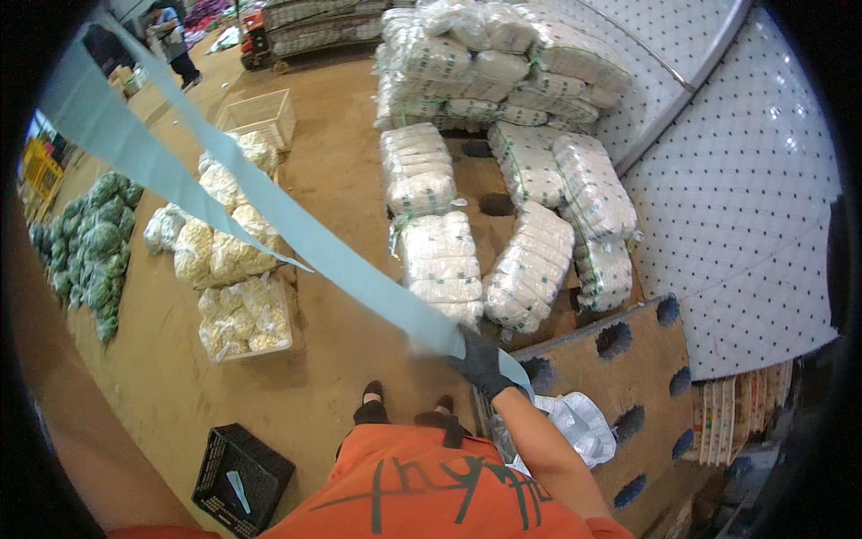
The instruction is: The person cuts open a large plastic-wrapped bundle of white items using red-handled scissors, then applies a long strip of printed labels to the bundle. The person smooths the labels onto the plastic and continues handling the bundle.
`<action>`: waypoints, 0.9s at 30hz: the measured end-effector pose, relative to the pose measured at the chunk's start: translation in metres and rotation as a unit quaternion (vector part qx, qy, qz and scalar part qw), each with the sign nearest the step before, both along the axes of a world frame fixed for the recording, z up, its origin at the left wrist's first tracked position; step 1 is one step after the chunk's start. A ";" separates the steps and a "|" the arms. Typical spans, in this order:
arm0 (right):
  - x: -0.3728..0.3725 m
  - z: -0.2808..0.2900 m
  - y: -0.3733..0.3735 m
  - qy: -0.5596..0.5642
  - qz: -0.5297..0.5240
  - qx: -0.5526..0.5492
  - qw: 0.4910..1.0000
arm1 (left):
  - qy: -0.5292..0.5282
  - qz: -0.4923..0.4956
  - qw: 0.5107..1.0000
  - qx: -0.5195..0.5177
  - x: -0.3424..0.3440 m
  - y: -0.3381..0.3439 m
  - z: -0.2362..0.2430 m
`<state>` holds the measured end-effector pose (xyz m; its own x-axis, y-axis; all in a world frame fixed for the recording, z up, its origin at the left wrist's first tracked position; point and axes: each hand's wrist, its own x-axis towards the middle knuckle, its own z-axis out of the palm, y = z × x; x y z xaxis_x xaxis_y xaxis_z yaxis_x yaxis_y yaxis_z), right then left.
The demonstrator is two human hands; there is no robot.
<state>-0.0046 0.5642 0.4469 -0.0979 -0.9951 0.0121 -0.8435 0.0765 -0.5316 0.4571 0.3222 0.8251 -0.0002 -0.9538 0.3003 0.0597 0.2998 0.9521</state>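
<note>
The right hand (482,364), in a dark glove, has its fingers shut tight around the long pale blue plastic strap (269,202). The strap goes up from the glove, across the middle, and off to the top left corner. A second pale blue band branches off it and runs to the left too. The left hand does not show, so I cannot tell what its fingers do.

The person wears an orange shirt with dark marks (431,490) and dark shoes (372,393). They stand on a brown dirt floor (162,377).

Just past the glove lie white sacks tied in bundles (530,265), with a bigger heap behind them. On the left are clear bags of pale yellow lumps (235,256) and a pile of green vegetables (94,251). A black plastic crate (241,476) sits near the person's feet. A crumpled clear plastic bag (579,427) lies just beside the right arm, by a brown board with dark holes (620,377).
</note>
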 end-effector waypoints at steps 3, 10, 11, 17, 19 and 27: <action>0.021 -0.035 -0.013 -0.073 0.029 0.034 0.996 | -0.013 0.062 0.997 0.050 0.057 0.017 -0.033; 0.075 0.027 -0.177 -0.046 0.121 -0.125 0.984 | -0.030 0.189 0.961 0.198 0.180 0.091 -0.125; 0.091 0.075 -0.195 -0.155 0.144 -0.169 0.963 | -0.036 0.207 0.954 0.216 0.198 0.105 -0.134; 0.117 0.247 -0.299 -0.039 0.312 -0.354 0.881 | -0.017 0.245 0.923 0.295 0.267 0.147 -0.199; 0.144 0.263 -0.311 -0.293 0.296 -0.225 0.881 | -0.011 0.245 0.918 0.312 0.280 0.151 -0.217; 0.338 0.034 -0.180 -0.156 0.473 0.233 0.835 | 0.006 0.222 0.912 0.345 0.289 0.140 -0.255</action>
<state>0.3335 0.3839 0.4806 0.8084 -0.5185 -0.2785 -0.4706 -0.2852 -0.8350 0.7466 0.4625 0.5702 0.4315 -0.8209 -0.3741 0.0891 -0.3739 0.9232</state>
